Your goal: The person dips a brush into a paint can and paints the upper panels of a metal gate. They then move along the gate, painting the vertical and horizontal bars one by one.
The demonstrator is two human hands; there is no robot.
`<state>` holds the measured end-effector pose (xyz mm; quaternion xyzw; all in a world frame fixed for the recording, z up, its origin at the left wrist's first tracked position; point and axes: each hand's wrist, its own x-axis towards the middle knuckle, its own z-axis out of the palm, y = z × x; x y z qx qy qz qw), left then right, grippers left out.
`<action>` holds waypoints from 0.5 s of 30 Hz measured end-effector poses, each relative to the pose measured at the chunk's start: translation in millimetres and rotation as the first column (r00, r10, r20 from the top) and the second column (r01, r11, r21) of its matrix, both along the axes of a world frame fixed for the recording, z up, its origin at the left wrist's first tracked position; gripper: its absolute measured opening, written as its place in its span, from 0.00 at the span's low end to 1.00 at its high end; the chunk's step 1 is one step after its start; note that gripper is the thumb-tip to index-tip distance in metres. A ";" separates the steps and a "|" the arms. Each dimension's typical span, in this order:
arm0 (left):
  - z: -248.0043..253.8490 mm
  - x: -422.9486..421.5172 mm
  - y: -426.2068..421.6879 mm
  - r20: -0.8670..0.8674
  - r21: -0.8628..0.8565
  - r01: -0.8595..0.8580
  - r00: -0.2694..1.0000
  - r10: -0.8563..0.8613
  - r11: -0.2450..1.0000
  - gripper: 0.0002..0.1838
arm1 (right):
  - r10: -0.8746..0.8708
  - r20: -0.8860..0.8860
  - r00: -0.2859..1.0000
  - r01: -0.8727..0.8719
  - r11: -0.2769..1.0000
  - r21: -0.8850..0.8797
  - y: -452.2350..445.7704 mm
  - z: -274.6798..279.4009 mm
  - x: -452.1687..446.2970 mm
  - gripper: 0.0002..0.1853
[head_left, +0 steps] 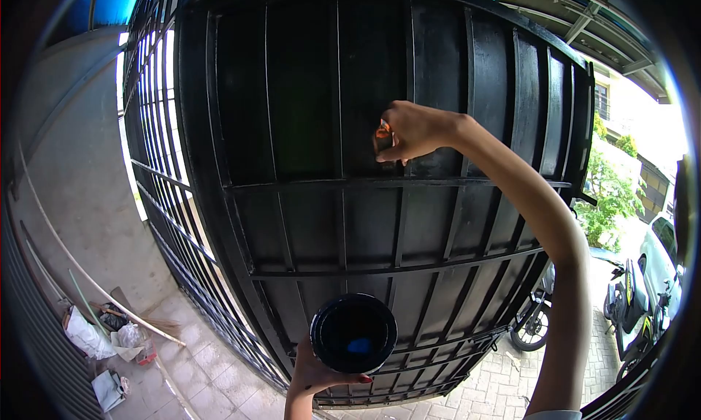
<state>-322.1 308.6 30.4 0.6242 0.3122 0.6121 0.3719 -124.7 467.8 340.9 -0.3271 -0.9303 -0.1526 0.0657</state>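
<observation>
My left hand (315, 370) is wrapped round a dark round can (317, 334) from below and the side. The can's open top faces me, with dark liquid and a blue reflection inside. My right hand (421, 129) is closed on a paintbrush (382, 133) with an orange-brown handle, raised against the black metal gate (307, 226). The bristles are mostly hidden, and I cannot tell whether they touch the panel. Vertical ribs and horizontal bars divide the gate, whose surface looks glossy in places.
A barred gate section (175, 193) stands at the left beside a grey wall (80, 164). White bags (87, 332), a broom (157, 323) and long poles lie on the left. Motorcycles (631, 303) and a pale car (663, 248) stand on the right paving.
</observation>
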 end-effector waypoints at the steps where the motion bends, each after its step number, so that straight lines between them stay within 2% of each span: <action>1: -0.8 -0.5 -0.5 0.002 0.009 -0.001 1.000 0.001 1.000 0.59 | -0.072 0.047 0.996 0.073 0.997 -0.008 -1.9 2.9 0.7 0.08; 2: -1.5 -1.1 -0.1 0.015 0.021 -0.011 1.000 0.011 1.000 0.57 | -0.092 0.035 0.995 0.092 0.996 -0.004 -2.1 2.9 -0.4 0.10; 5: -3.8 -2.4 2.1 0.027 0.046 -0.034 0.999 0.032 0.998 0.53 | 0.076 0.147 0.986 -0.106 0.971 0.213 4.0 -6.4 -10.6 0.13; 8: -3.0 -8.4 3.3 -0.023 0.064 -0.064 0.998 0.066 0.996 0.53 | 0.125 0.231 0.965 -0.188 0.942 0.277 8.3 -4.2 -15.8 0.15; 11: -2.3 -12.5 1.7 -0.044 0.079 -0.093 0.994 0.096 0.993 0.53 | 0.011 0.104 0.995 -0.035 0.971 0.236 -4.3 18.2 -11.6 0.15; 12: -2.0 -12.6 1.3 -0.022 0.081 -0.099 0.995 0.101 0.992 0.53 | -0.057 0.066 0.996 0.033 0.946 0.322 -16.0 22.6 -9.8 0.15; 15: -2.6 -13.4 0.0 0.016 0.067 -0.105 0.994 0.105 0.992 0.53 | 0.122 0.090 0.988 -0.150 0.886 0.440 -10.5 15.4 4.3 0.13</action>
